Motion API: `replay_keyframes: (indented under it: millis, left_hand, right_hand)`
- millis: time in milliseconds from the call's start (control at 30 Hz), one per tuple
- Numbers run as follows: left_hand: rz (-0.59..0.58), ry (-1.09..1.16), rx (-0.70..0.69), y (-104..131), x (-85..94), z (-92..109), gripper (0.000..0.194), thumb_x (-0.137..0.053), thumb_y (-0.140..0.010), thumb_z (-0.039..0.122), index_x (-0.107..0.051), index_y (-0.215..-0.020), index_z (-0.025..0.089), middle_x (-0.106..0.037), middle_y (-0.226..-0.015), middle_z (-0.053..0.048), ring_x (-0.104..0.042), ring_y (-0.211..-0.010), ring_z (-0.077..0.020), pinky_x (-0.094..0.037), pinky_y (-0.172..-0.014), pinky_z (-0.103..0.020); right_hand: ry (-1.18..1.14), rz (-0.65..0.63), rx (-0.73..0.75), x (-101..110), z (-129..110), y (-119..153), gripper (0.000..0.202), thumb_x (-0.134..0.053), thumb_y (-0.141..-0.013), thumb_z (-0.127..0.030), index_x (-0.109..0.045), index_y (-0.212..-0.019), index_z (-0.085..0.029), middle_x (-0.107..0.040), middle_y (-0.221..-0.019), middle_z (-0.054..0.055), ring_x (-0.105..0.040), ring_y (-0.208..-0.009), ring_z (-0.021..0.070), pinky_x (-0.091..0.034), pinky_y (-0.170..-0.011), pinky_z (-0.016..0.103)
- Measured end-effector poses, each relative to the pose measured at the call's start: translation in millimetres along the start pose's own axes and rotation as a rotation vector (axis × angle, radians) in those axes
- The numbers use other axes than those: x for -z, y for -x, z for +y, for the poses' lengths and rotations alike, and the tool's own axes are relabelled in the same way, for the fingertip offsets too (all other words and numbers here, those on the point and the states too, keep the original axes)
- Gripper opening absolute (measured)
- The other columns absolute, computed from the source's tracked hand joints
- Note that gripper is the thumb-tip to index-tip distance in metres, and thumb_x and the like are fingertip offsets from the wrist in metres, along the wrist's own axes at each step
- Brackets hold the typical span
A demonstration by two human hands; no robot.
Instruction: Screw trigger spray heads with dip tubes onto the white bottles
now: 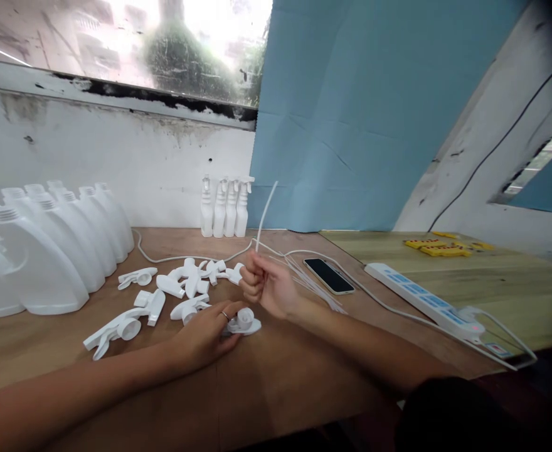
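Spray head point(245, 319) on the table, gripped lightly between thumb and fingers of the left hand point(209, 334), its round collar just past the fingertips. Right hand point(270, 285) near, a little beyond and to the right, curled tight around a thin white tube point(267, 210); most of its length stands up free of the fist, slightly bowed. Lower end hidden in the fingers; cannot tell how much pokes out.

Likely troubles. Tube: long free length, small grip, so a knock on the top could lever it askew or kink it at the fingers. Spray head: rounded and smooth, may roll or twist if pushed sideways under so slack a hold. Other spray heads point(191, 276) lie close beyond and left of the left hand; a sweep of that hand could scatter them. Loose tubes point(316, 285) just right of the right hand, with a power cord point(370, 295) running across them and past a phone point(329, 276); a dragging forearm could snag cord and tubes together.
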State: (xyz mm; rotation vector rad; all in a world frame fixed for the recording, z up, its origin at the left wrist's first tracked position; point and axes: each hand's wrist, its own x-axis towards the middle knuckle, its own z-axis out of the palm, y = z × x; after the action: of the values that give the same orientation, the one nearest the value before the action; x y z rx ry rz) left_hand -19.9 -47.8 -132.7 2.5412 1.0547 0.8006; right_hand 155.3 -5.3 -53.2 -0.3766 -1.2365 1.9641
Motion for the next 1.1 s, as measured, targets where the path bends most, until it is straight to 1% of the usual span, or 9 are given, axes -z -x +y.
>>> replay_keyframes:
  millis: [100, 167, 233, 433, 567, 667, 767, 900, 1100]
  left_hand:
    - [-0.022, -0.043, 0.020, -0.3, -1.3, -1.9, 0.034, -0.056, -0.087, 0.021, -0.050, -0.120, 0.018, -0.065, -0.109, -0.009, -0.064, -0.095, -0.0237, -0.052, -0.082, -0.035]
    - [-0.036, -0.061, 0.040, 0.0, -2.2, -3.7, 0.025, -0.056, -0.086, 0.022, -0.053, -0.111, 0.017, -0.065, -0.105, -0.010, -0.064, -0.093, -0.0241, -0.052, -0.080, -0.035]
    - [-0.040, -0.055, 0.043, 0.4, -2.4, -5.0, 0.026, -0.056, -0.087, 0.022, -0.053, -0.112, 0.017, -0.066, -0.105, -0.010, -0.064, -0.093, -0.0241, -0.052, -0.079, -0.035]
    - [-0.018, -0.028, 0.057, 0.4, -1.3, -5.3, 0.029, -0.058, -0.087, 0.023, -0.053, -0.115, 0.019, -0.066, -0.106, -0.008, -0.064, -0.095, -0.0234, -0.052, -0.083, -0.035]
    - [-0.007, -0.050, 0.074, 0.5, -2.3, -6.2, 0.019, -0.059, -0.086, 0.027, -0.054, -0.103, 0.019, -0.067, -0.099, -0.007, -0.065, -0.089, -0.0228, -0.053, -0.079, -0.035]
    - [0.004, -0.077, 0.075, 1.3, -3.7, -7.8, 0.014, -0.058, -0.086, 0.029, -0.054, -0.095, 0.019, -0.066, -0.093, -0.007, -0.065, -0.083, -0.0223, -0.053, -0.075, -0.035]
    - [0.013, -0.068, 0.053, 1.7, -4.6, -8.9, 0.015, -0.057, -0.087, 0.029, -0.056, -0.098, 0.018, -0.066, -0.098, -0.008, -0.065, -0.086, -0.0229, -0.054, -0.077, -0.036]
    - [0.009, -0.062, 0.085, 1.9, -5.1, -9.5, 0.017, -0.058, -0.087, 0.030, -0.057, -0.099, 0.019, -0.066, -0.099, -0.007, -0.066, -0.089, -0.0234, -0.054, -0.080, -0.036]
    - [-0.016, -0.062, 0.092, 1.3, -4.8, -8.9, 0.017, -0.056, -0.087, 0.030, -0.057, -0.100, 0.018, -0.066, -0.102, -0.008, -0.066, -0.091, -0.0244, -0.054, -0.082, -0.038]
  right_hand:
    - [-0.095, -0.041, -0.072, 3.6, 16.3, -3.2, 0.055, -0.060, -0.083, -0.044, -0.019, -0.055, -0.020, -0.014, -0.046, -0.009, -0.010, -0.039, 0.0067, -0.009, -0.037, 0.020]
    - [-0.135, -0.073, -0.087, 9.1, 24.1, -4.7, 0.056, -0.060, -0.080, -0.041, -0.016, -0.053, -0.021, -0.013, -0.042, -0.009, -0.009, -0.037, 0.0068, -0.007, -0.035, 0.021]
    - [-0.141, -0.087, -0.066, 13.6, 29.0, -5.6, 0.056, -0.060, -0.078, -0.039, -0.014, -0.051, -0.021, -0.013, -0.041, -0.009, -0.009, -0.036, 0.0065, -0.007, -0.035, 0.021]
    - [-0.101, -0.062, -0.014, 16.4, 35.2, -7.5, 0.052, -0.058, -0.076, -0.038, -0.016, -0.049, -0.022, -0.014, -0.040, -0.009, -0.010, -0.035, 0.0059, -0.010, -0.034, 0.020]
    - [0.010, -0.059, 0.034, 13.7, 38.7, -7.6, 0.050, -0.056, -0.077, -0.039, -0.017, -0.049, -0.022, -0.014, -0.038, -0.009, -0.012, -0.034, 0.0057, -0.013, -0.035, 0.020]
    - [0.065, -0.064, 0.064, 11.6, 42.0, -7.6, 0.050, -0.060, -0.075, -0.038, -0.021, -0.047, -0.023, -0.017, -0.037, -0.009, -0.012, -0.034, 0.0045, -0.011, -0.036, 0.021]
    - [0.089, -0.056, 0.085, 10.2, 46.2, -7.7, 0.049, -0.063, -0.073, -0.038, -0.025, -0.045, -0.023, -0.019, -0.036, -0.010, -0.012, -0.033, 0.0034, -0.008, -0.036, 0.021]
    - [0.106, -0.046, 0.118, 8.0, 51.3, -7.0, 0.047, -0.063, -0.075, -0.039, -0.030, -0.046, -0.021, -0.021, -0.036, -0.010, -0.014, -0.032, 0.0029, -0.009, -0.036, 0.021]
    - [0.103, -0.120, 0.076, 9.6, 48.1, -4.7, 0.049, -0.063, -0.078, -0.037, -0.028, -0.048, -0.021, -0.018, -0.039, -0.011, -0.013, -0.035, 0.0027, -0.009, -0.037, 0.019]
